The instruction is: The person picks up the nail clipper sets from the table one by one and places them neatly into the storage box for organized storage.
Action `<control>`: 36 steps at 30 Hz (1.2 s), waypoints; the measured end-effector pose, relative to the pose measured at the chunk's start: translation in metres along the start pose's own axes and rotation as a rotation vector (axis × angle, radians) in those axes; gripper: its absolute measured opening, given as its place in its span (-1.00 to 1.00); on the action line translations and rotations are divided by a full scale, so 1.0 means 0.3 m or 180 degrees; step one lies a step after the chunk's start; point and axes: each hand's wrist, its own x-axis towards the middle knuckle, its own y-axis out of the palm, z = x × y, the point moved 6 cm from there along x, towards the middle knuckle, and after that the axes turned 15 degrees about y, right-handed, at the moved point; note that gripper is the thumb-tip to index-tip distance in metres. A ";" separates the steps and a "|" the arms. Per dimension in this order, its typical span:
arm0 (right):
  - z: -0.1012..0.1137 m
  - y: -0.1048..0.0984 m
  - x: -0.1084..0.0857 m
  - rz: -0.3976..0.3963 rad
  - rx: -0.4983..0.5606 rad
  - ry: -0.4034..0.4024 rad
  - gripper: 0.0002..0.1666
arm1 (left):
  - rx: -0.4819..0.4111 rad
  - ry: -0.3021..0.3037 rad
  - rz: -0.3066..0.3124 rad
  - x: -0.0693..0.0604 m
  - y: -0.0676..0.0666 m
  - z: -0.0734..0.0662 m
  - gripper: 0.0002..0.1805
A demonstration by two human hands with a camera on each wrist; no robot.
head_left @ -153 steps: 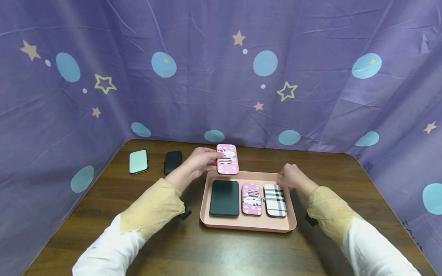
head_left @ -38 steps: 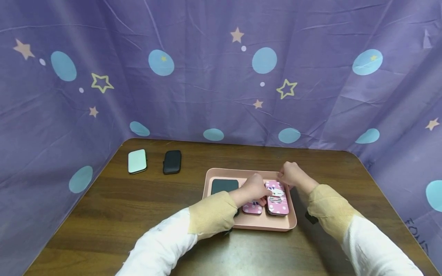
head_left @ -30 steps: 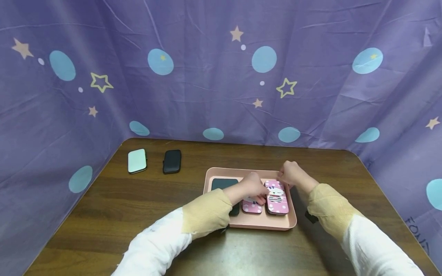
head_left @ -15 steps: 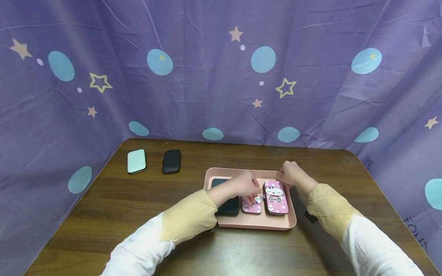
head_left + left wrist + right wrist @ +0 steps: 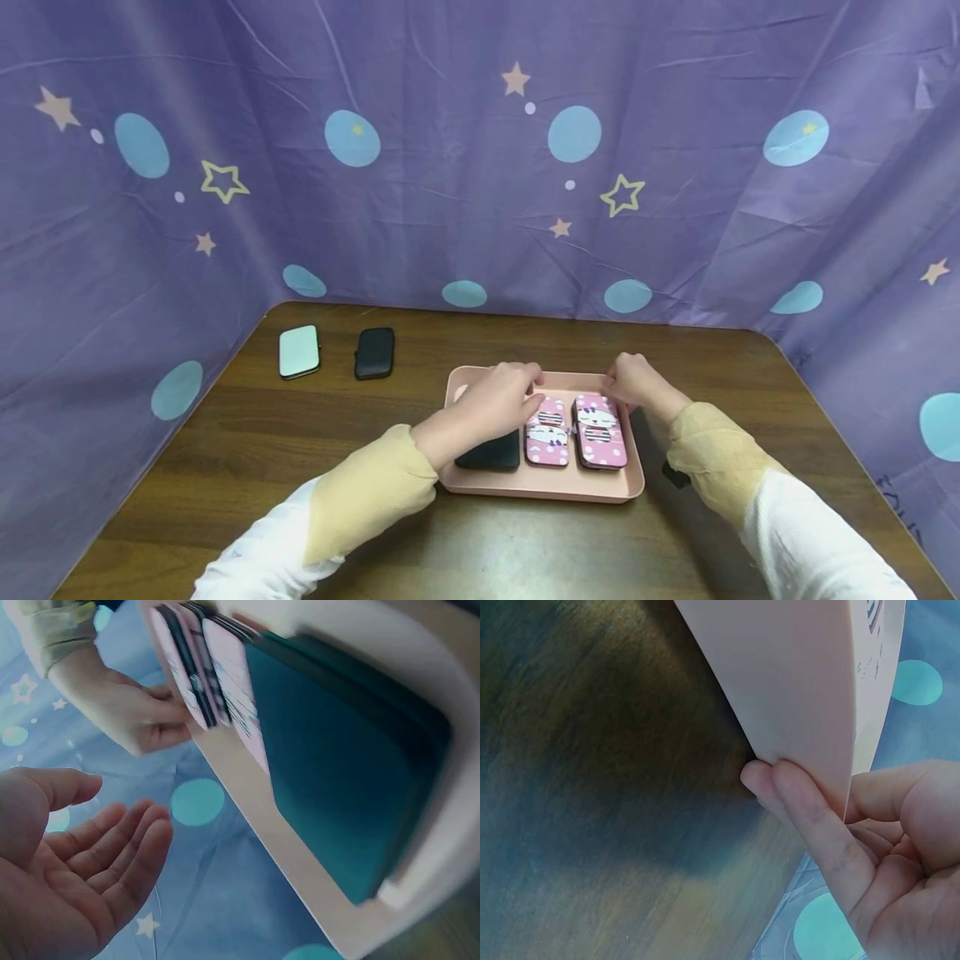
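Observation:
My left hand (image 5: 497,408) hovers over the left part of the pink tray (image 5: 540,490), fingers loosely bent and nothing in them; its palm (image 5: 71,892) shows bare in the left wrist view. Beneath it lies a flat dark green case (image 5: 491,457), partly hidden by the hand. A pink cartoon case (image 5: 547,454) lies in the tray's middle. At the right, another pink cartoon case (image 5: 602,450) sits on a plaid case (image 5: 212,671), whose edge shows in the left wrist view. My right hand (image 5: 637,383) pinches the tray's far right corner, thumb inside and fingers outside (image 5: 810,799).
On the brown wooden table (image 5: 262,450), a mint green case (image 5: 298,352) and a black case (image 5: 374,352) lie at the back left, apart from the tray. A purple patterned curtain (image 5: 450,217) hangs behind the table.
My left hand carried the pink case from behind the tray onto the plaid case, released it, and drew back left. The right hand has stayed on the tray corner.

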 end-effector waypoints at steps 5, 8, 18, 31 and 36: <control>0.001 -0.001 -0.002 -0.0036 0.0056 -0.0060 -0.67 | 0.0691 0.0169 -0.0119 -0.040 -0.022 0.024 -0.77; 0.002 -0.003 -0.003 -0.0067 0.0070 -0.0095 -0.67 | 0.1003 0.0167 -0.0130 -0.067 -0.033 0.054 -0.76; -0.007 0.004 0.007 -0.0013 0.0069 -0.0002 -0.71 | 0.1432 0.0177 -0.0083 -0.152 -0.050 0.210 -0.77; 0.000 0.003 0.000 0.0000 0.0095 0.0027 -0.73 | 0.1567 -0.0315 -0.0214 -0.242 -0.104 0.445 -0.69; -0.003 0.002 0.001 0.0002 0.0091 0.0035 -0.74 | 0.1431 -0.0588 -0.0074 -0.268 -0.098 0.528 -0.67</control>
